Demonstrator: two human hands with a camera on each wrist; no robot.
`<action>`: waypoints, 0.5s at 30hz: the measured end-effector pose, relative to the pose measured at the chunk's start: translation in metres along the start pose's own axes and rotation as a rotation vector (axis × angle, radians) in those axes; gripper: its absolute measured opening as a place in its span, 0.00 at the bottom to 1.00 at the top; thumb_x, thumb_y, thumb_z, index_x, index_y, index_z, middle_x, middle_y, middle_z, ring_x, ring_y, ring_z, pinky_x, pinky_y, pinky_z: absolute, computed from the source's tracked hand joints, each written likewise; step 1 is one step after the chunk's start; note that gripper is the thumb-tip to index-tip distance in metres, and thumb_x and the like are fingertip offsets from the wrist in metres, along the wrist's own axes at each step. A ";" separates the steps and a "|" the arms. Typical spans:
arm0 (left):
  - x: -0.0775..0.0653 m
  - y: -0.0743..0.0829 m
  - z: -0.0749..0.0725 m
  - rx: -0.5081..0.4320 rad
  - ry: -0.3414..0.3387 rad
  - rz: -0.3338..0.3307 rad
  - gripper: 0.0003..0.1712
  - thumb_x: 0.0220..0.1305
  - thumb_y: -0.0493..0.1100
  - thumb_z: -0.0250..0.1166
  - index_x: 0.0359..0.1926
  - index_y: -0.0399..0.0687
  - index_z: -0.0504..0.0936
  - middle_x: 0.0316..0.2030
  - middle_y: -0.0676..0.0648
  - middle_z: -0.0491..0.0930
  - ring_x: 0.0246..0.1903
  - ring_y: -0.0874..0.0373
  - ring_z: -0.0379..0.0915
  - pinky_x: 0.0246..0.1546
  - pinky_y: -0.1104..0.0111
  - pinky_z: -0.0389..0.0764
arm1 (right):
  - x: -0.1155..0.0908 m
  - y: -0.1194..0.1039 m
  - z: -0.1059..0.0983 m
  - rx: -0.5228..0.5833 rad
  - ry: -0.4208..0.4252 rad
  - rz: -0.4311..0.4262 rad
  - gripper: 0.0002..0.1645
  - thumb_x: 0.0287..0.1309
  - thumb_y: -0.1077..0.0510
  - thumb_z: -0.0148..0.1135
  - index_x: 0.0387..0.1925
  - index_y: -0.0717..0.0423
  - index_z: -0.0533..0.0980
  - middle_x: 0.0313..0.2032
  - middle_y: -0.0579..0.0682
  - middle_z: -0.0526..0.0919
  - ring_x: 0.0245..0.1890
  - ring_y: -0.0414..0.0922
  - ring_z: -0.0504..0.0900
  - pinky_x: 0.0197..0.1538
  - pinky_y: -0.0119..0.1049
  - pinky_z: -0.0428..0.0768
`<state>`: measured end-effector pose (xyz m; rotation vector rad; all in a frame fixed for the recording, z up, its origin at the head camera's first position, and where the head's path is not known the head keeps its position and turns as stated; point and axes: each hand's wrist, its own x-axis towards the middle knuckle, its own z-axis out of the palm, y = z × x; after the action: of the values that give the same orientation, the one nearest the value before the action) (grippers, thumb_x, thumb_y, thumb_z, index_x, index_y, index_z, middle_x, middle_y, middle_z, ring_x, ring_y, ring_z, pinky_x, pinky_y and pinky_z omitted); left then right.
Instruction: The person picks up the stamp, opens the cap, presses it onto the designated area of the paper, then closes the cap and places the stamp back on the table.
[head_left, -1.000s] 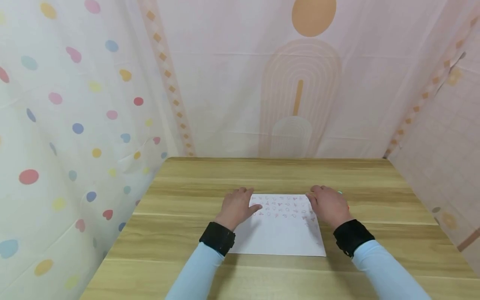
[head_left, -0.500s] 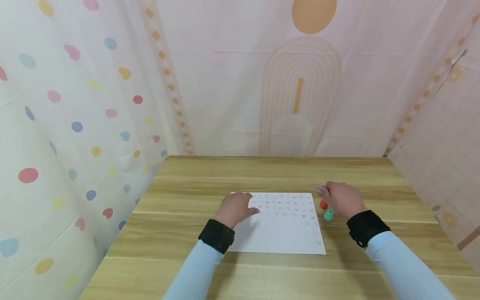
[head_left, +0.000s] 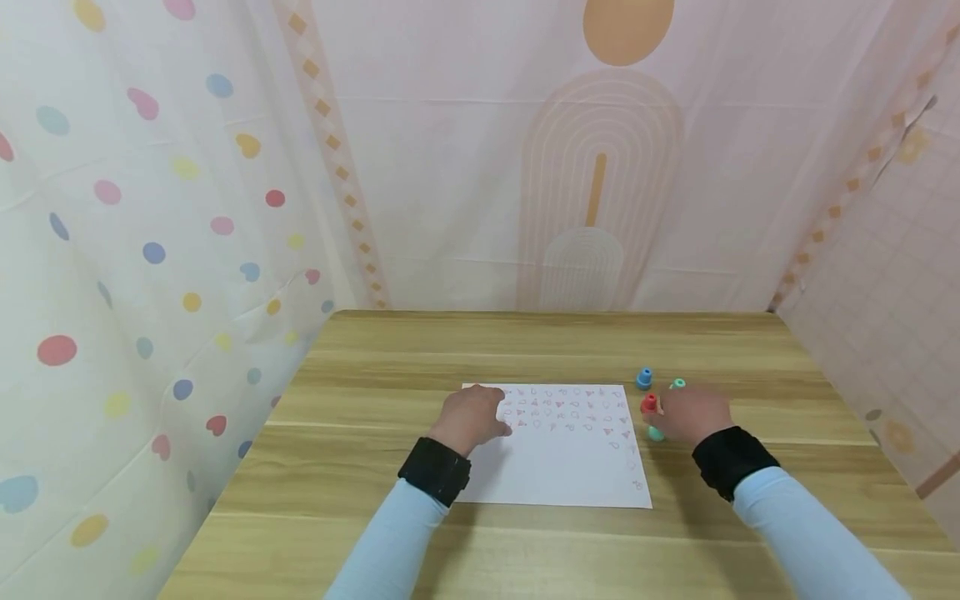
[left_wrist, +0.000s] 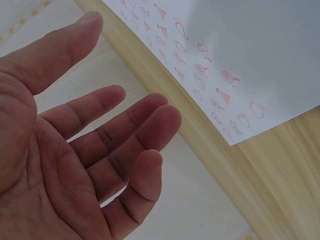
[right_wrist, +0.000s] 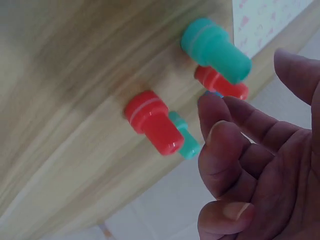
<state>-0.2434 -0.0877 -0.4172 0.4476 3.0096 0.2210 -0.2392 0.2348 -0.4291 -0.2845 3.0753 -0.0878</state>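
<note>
My left hand (head_left: 468, 419) is held over the left side of a white sheet of paper (head_left: 555, 475), fingers relaxed and apart, holding nothing. Rows of small red prints cover the sheet's far part. My right hand (head_left: 693, 414) hovers among small toy stamps to the right of the sheet, its fingers loosely bent with nothing between them. A blue stamp (head_left: 644, 378) stands beyond it, and a red stamp (head_left: 649, 404) is right by the fingertips. Green stamps show on either side, a near one (head_left: 656, 433) and a far one (head_left: 678, 383). Another red stamp (right_wrist: 155, 122) appears in the right wrist view.
The wooden table (head_left: 360, 533) carries the sheet and stamps. Patterned curtains hang behind it (head_left: 450, 167) and along its left side (head_left: 187, 333), with another cloth (head_left: 885, 333) on the right.
My right hand has left the sheet's right edge and moved right to the stamps, then slightly nearer, uncovering the blue stamp. The left hand stays almost in place.
</note>
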 end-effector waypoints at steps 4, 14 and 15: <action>-0.001 -0.001 0.001 -0.003 0.003 0.004 0.31 0.49 0.49 0.73 0.54 0.42 0.80 0.48 0.41 0.85 0.43 0.48 0.79 0.43 0.53 0.81 | 0.000 -0.005 0.004 0.015 -0.024 0.014 0.21 0.55 0.45 0.63 0.19 0.56 0.73 0.13 0.48 0.69 0.15 0.46 0.69 0.16 0.35 0.62; -0.002 -0.001 0.003 0.001 0.010 0.018 0.30 0.50 0.50 0.73 0.54 0.42 0.81 0.47 0.41 0.85 0.43 0.49 0.79 0.42 0.54 0.82 | 0.000 -0.010 0.017 0.046 -0.001 0.020 0.13 0.54 0.53 0.64 0.25 0.60 0.76 0.15 0.49 0.70 0.15 0.46 0.68 0.18 0.35 0.62; -0.002 -0.001 0.004 0.003 0.011 0.021 0.30 0.50 0.50 0.73 0.54 0.42 0.81 0.47 0.41 0.85 0.43 0.49 0.79 0.42 0.54 0.82 | -0.001 -0.010 0.019 0.039 0.002 0.011 0.12 0.54 0.54 0.64 0.24 0.59 0.76 0.15 0.49 0.70 0.15 0.46 0.68 0.18 0.35 0.62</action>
<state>-0.2410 -0.0884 -0.4209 0.4803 3.0172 0.2217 -0.2356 0.2244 -0.4469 -0.2650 3.0731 -0.1482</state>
